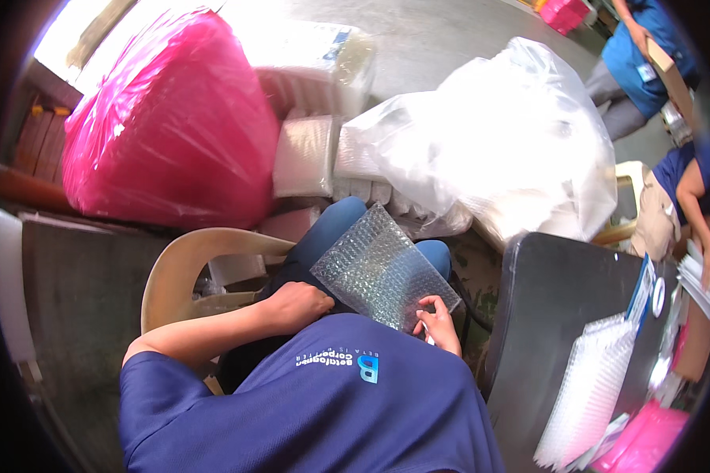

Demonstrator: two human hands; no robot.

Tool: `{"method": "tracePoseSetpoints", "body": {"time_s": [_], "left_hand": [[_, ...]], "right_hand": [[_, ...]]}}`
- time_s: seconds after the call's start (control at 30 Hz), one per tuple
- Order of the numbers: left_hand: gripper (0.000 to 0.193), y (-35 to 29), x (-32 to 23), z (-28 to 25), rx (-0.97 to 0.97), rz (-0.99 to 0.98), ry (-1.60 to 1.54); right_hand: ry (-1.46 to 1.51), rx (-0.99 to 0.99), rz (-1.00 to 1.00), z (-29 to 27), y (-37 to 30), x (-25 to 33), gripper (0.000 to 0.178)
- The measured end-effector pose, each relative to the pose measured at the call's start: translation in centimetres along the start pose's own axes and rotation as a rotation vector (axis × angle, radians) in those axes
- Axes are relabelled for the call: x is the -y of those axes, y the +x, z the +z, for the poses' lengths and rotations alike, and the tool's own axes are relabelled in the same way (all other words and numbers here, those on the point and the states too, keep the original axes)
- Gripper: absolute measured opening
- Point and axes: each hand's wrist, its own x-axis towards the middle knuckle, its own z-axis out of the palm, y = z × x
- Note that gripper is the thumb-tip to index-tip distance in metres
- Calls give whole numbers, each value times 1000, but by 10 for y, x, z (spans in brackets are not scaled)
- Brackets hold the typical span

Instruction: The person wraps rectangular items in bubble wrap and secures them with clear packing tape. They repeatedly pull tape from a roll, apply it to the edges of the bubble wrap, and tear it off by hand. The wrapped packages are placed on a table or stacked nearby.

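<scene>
A clear bubble wrap sheet or pouch point(383, 268) lies slanted across my lap, over my blue-trousered legs. At its lower right edge, my right hand point(439, 325) has its fingers curled, with the thumb and forefinger closed on the bubble wrap. A small white bit shows under that hand; what it is cannot be made out. My left hand point(300, 306) rests on my lap just below the sheet's left corner. It is closed, back upward, its fingertips turned under, so anything inside is hidden.
A big pink plastic bag point(177, 126) stands ahead left, beside packed bubble wrap bundles point(304, 156). A large translucent white bag point(513, 142) fills the front right. On the black table point(521, 315) at right lies a bubble wrap stack point(588, 386). Co-workers point(647, 59) are at far right.
</scene>
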Motion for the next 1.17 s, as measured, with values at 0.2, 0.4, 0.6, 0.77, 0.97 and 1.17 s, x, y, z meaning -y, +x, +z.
{"method": "tracePoseSetpoints", "body": {"time_s": [0.2, 0.4, 0.6, 0.77, 0.97, 1.17], "left_hand": [[26, 70, 5, 21, 161, 285, -86], [24, 127, -31, 63, 513, 631, 48], [20, 155, -55, 178, 500, 880, 42], [20, 116, -91, 61, 571, 898, 196], [26, 47, -23, -74, 188, 383, 113], [40, -16, -55, -172, 203, 73, 129]], "right_hand": [[111, -39, -69, 3, 5, -15, 29], [53, -19, -60, -5, 23, -14, 25], [-66, -135, -81, -16, 40, -21, 22], [-54, -176, -32, -23, 23, -19, 25], [-12, -176, -38, -16, 19, -29, 28], [17, -219, -12, -13, 15, -28, 37]]}}
